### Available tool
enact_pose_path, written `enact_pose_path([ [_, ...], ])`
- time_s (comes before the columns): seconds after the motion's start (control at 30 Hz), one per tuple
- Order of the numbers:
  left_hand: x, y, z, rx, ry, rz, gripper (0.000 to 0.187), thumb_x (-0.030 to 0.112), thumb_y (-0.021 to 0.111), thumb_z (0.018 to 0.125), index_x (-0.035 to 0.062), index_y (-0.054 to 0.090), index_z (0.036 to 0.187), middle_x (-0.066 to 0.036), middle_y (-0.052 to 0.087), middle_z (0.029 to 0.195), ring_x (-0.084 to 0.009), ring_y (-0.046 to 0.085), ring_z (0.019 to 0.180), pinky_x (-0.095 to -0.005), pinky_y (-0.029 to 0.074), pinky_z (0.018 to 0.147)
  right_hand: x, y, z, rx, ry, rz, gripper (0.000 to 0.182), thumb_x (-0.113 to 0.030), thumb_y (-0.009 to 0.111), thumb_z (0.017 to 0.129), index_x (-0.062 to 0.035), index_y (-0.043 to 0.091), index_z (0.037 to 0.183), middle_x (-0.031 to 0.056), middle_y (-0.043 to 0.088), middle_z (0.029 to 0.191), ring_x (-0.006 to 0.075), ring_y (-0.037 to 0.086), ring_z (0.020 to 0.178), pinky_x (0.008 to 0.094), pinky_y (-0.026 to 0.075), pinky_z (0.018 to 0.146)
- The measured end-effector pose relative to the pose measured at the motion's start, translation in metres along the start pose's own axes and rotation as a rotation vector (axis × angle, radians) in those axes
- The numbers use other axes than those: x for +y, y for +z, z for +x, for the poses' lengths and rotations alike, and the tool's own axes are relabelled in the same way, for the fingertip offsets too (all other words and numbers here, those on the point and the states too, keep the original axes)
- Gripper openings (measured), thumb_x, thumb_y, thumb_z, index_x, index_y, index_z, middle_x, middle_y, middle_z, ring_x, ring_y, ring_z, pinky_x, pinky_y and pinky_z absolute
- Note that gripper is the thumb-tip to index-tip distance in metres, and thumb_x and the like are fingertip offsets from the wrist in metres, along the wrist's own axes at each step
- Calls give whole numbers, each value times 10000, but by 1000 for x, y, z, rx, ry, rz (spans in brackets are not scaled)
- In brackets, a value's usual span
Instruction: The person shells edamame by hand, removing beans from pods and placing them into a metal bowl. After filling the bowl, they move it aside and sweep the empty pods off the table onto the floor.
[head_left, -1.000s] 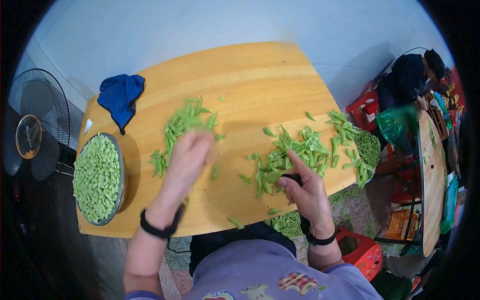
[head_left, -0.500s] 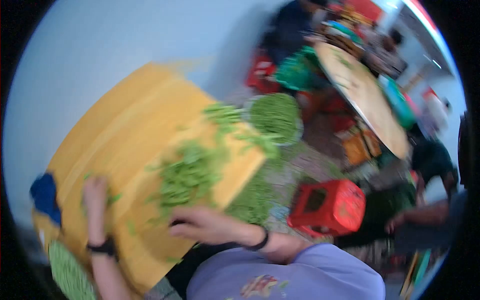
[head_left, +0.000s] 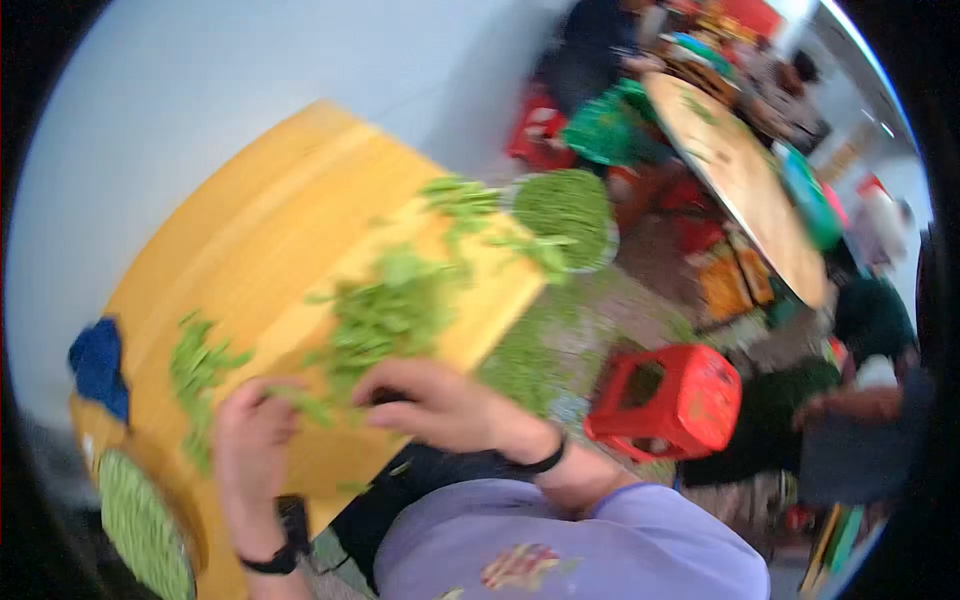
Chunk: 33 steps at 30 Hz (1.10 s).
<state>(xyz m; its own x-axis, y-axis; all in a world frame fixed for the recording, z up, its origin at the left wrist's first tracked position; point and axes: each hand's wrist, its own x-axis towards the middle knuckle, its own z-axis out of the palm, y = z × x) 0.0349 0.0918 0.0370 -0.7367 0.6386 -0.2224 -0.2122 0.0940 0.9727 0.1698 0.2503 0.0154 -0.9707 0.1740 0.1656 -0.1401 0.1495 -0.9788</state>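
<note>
My left hand (head_left: 255, 430) is over the near part of the yellow table with its fingers closed, and a green leafy sprig (head_left: 312, 405) sticks out from the fingertips toward my right hand. My right hand (head_left: 430, 400) hovers at the near edge of a loose pile of green sprigs (head_left: 390, 305). Its thumb and forefinger are apart, with a small dark patch between them that I cannot make out. A smaller heap of sprigs (head_left: 195, 365) lies beyond my left hand. Motion blurs the hands and greens.
A bowl of green pieces (head_left: 565, 215) stands past the table's (head_left: 250, 190) far right corner, another green-filled container (head_left: 140, 525) at lower left. A blue cloth (head_left: 98, 368) lies on the left edge. A red stool (head_left: 665, 400) stands right; people sit around a long table (head_left: 740, 185).
My left hand has come back toward me and to the right, from the smaller heap to near my right hand, with a sprig in it. The camera view has shifted slightly.
</note>
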Motion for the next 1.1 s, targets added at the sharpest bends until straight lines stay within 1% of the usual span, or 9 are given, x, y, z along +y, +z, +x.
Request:
enact_pose_path([
  [0.23, 5, 0, -29, -86, 6, -173, 120, 81, 552, 828, 5, 635, 867, 27, 534, 658, -23, 438, 582, -165, 348, 533, -25, 13, 13, -158, 107, -26, 230, -96, 583, 815, 14, 550, 1014, 91, 597, 804, 138, 555, 722, 258, 451, 634],
  [0.33, -1, -3, -33, -40, 70, -142, 78, 30, 581, 797, 5, 634, 849, 13, 563, 681, -33, 467, 606, -178, 386, 568, -23, 15, 14, -217, -33, -43, 208, -94, 586, 819, 17, 554, 992, 87, 591, 785, 124, 543, 682, 241, 440, 597],
  [0.4, 0, -6, -36, -43, 160, -29, 52, 25, 601, 784, 6, 633, 821, -8, 586, 712, -56, 494, 628, -195, 406, 588, -30, 15, 15, -280, 281, 138, 192, -93, 593, 815, 18, 563, 969, 76, 587, 771, 120, 534, 668, 243, 431, 582],
  [0.43, 1, -8, -38, -35, 157, -34, 52, 25, 601, 784, 6, 633, 821, -8, 586, 712, -56, 494, 628, -195, 406, 588, -30, 17, 15, -289, 285, 137, 192, -93, 593, 815, 18, 563, 969, 76, 587, 771, 120, 534, 668, 243, 431, 582],
  [0.53, 3, -9, -41, -10, 251, 96, 32, 17, 612, 768, -1, 626, 790, -19, 583, 715, -77, 509, 638, -214, 413, 592, -27, 22, 16, -307, 280, 146, 191, -104, 604, 809, 17, 567, 953, 72, 578, 752, 122, 530, 675, 258, 428, 592],
  [0.7, 5, -8, -45, 8, 349, 156, 9, -7, 610, 751, -3, 614, 758, -36, 566, 696, -91, 520, 647, -223, 412, 591, -17, 29, 15, -255, -68, -63, 187, -103, 631, 782, 12, 572, 917, 98, 568, 741, 172, 534, 662, 284, 422, 595],
  [0.9, 4, -11, -45, -48, 436, 190, 28, -30, 603, 736, -4, 608, 743, -43, 568, 704, -104, 525, 654, -225, 412, 595, -27, 34, 13, -220, -40, -162, 142, -89, 639, 763, 5, 580, 852, 107, 552, 703, 208, 544, 661, 300, 418, 592],
  [1.03, 1, -12, -47, -64, 387, 164, 52, -51, 594, 726, -1, 606, 735, -40, 570, 710, -106, 527, 664, -231, 414, 603, -30, 34, 10, -181, -21, -202, 128, -77, 633, 765, 10, 590, 849, 87, 568, 702, 179, 543, 658, 307, 416, 577],
  [1.1, -3, -16, -45, -201, 374, 28, 35, -32, 619, 721, 0, 608, 727, -38, 571, 714, -112, 524, 661, -230, 412, 603, -25, 29, 11, -322, 105, 147, 108, -62, 620, 773, 8, 602, 854, 39, 571, 684, 115, 518, 614, 261, 394, 531],
])
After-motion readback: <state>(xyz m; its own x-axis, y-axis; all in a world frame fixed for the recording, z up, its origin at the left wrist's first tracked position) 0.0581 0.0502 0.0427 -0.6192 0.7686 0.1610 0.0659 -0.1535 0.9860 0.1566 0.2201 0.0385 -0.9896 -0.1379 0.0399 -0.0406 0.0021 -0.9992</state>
